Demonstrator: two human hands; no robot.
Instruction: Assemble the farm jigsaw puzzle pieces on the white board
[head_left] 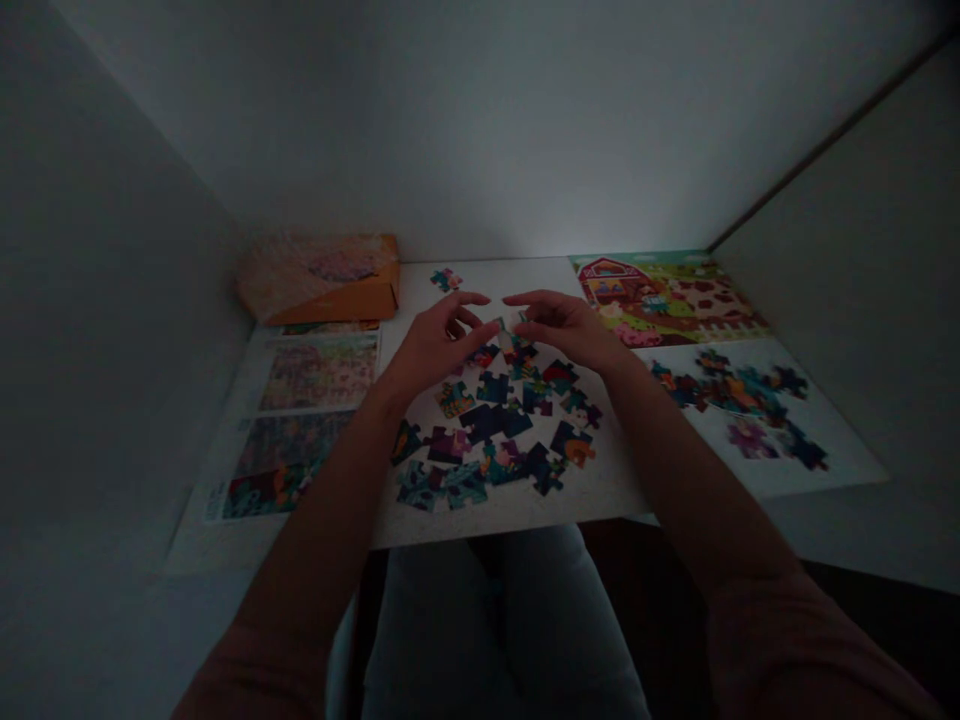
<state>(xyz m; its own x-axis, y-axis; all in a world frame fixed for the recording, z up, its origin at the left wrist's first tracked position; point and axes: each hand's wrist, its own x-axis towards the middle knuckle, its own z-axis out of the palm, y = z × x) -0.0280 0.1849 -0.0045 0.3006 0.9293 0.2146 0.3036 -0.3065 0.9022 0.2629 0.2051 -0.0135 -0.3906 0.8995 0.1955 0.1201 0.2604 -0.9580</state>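
Both hands are over the middle of a white table [525,515], above several dark, loose puzzle pieces [495,420]. My left hand [442,340] has its thumb at the left edge of a small pale puzzle piece [510,340], its other fingers curved above. From the other side, my right hand [562,325] reaches the same piece with its thumb, the index finger stretched above. The two index fingertips are close but apart. Dim light hides how firmly each hand grips the piece.
An orange box [345,285] lies at the back left, above printed picture sheets [319,370]. A farm picture [667,300] is at the back right, with more puzzle pieces [750,395] in front. A small joined cluster [445,280] lies near the wall.
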